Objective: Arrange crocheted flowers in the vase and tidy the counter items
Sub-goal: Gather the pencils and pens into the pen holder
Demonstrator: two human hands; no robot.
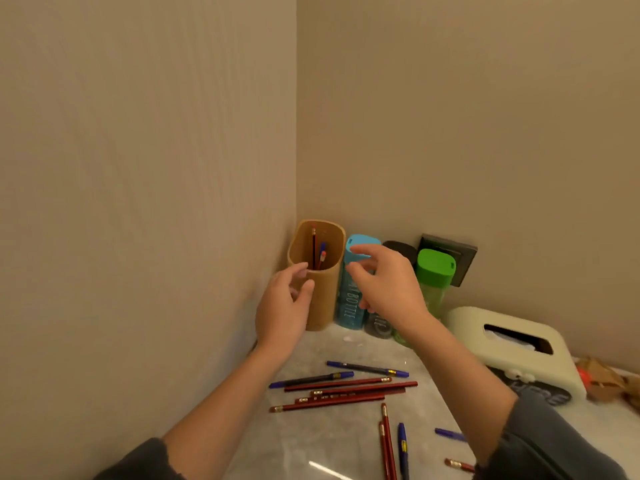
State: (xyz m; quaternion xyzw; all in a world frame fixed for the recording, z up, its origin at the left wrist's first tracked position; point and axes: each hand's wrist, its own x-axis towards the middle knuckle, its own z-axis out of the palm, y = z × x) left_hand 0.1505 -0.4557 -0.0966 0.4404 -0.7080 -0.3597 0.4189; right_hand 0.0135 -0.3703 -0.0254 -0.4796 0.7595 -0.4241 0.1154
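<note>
The holder [320, 275] stands upright in the counter corner, touching or nearly touching the left wall. It contains a few pencils and one pen. The left hand [285, 306] rests against the holder's near side, fingers loosely curled around its rim and wall; it steadies rather than grips firmly. The right hand [388, 282] hovers just right of the holder, in front of the blue bottle [355, 289], fingers spread and empty.

Loose pencils [343, 393] and pens [367, 368] lie on the counter [311, 438] near the forearms. A green bottle [434, 275] and a tissue box [512, 344] stand to the right. No vase or crocheted flowers are identifiable in view.

Probable step: collecting writing items into the holder.

Hazards:
- The holder is tall and light; a sideways push from the left hand may tip it.
- The right hand is close to the blue bottle; a backward sweep may knock it into the adjacent bottles.
- Pencils are round or faceted and may roll off the counter edge if brushed by a sleeve.
</note>
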